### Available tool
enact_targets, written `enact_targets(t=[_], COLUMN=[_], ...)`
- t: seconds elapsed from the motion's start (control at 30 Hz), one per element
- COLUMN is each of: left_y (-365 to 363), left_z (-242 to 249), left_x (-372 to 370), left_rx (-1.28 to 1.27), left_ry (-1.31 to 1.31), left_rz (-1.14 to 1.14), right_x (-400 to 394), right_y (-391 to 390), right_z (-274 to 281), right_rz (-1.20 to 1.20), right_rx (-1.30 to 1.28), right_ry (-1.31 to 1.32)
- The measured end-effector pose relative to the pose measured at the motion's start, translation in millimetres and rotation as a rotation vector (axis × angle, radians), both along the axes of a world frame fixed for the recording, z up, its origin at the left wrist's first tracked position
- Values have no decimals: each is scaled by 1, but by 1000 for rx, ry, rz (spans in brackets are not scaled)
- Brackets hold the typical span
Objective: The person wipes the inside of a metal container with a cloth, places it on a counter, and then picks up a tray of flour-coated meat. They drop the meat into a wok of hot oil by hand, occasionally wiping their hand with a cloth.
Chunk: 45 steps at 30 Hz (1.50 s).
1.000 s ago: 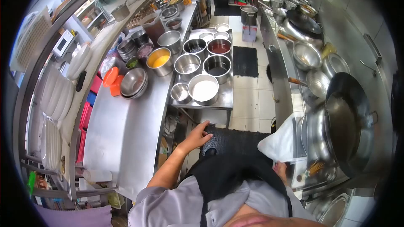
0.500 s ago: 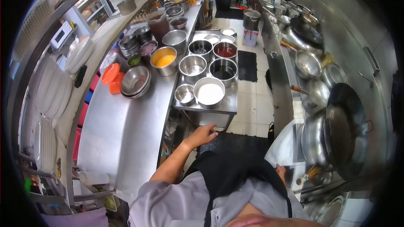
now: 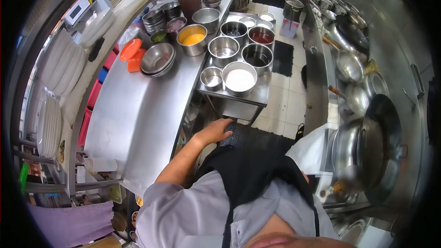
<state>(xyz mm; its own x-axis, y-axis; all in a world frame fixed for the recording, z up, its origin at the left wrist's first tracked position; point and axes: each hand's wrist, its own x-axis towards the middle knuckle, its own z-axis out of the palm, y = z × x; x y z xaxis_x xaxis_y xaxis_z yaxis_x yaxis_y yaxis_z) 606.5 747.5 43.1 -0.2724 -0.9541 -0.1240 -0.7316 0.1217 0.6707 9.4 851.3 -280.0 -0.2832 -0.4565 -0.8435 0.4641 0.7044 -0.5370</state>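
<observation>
My left hand [image 3: 215,132] hovers in front of my apron [image 3: 250,156], fingers stretched and thumb apart, holding nothing. It is to the right of the steel counter [image 3: 138,124] edge and short of a small steel table [image 3: 234,98] with pots. Of my right hand [image 3: 304,175] only a sliver shows beside the white cloth [image 3: 313,152]; its fingers are hidden. To its right, a blurred rounded metal piece [image 3: 353,179], perhaps a ladle's bowl, shows in front of a large dark wok [image 3: 383,144]. Near it is a bamboo brush [image 3: 328,193].
On the small table stand a pot of white contents [image 3: 240,79], a pot of dark liquid [image 3: 257,57] and several others. The counter bears nested steel bowls [image 3: 157,59], an orange container [image 3: 136,62] and a yellow-filled pot [image 3: 192,40]. White plates [image 3: 49,124] are stacked at left.
My view has shifted, so the tables sit higher and further right. My left hand's fingers have straightened. Less of my right hand shows, and the rounded metal piece has appeared before the wok.
</observation>
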Motion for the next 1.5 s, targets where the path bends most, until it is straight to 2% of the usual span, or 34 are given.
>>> enact_targets(t=[0.07,0.2,0.3,0.4,0.47,0.53,0.57,0.6,0.63,0.7,0.73,0.77,0.87,0.97,1.1,1.17,1.23,1.37,1.5], left_y=[7,20,28,20,2,-26,-45,-64,-80,-109,-122,-129,-145,-152,-160,-161,-171,-180,-188], left_z=[4,13,11,4,-13,-19,-42,-63,-61,-91,-113,-116,-115,-109,-122,-130,-133,-122,-143], left_x=[4,17,30,36,42,45,55,65,70,94,106,110,110,104,102,109,116,122,133], left_rx=[133,335,294,187,77,73,189,306,414,491,473,438,366,335,442,393,334,328,248], left_ry=[-108,-243,-305,-304,-109,119,302,487,696,993,1081,1138,1281,1308,1257,1159,1060,1040,1101], left_rz=[-64,-144,-153,8,176,411,560,705,837,923,944,966,1009,994,1005,1120,1212,1198,1100], right_x=[-3,23,32,36,38,43,46,46,44,45,49,51,20,22,40,45,47,56,63], right_y=[5,6,7,12,13,10,7,9,10,11,9,7,16,19,26,33,30,26,26], right_z=[-3,47,65,76,80,90,98,100,99,105,117,124,52,63,115,123,125,139,134], right_rz=[67,141,139,140,153,119,66,100,132,158,153,145,-31,-56,9,63,100,120,111], right_rx=[-31,-148,-149,-168,-199,-163,-73,-88,-104,-120,-119,-121,-94,3,-81,-195,-136,-68,-145], right_ry=[-23,90,102,114,118,99,64,88,113,133,129,125,33,57,129,143,185,244,215])
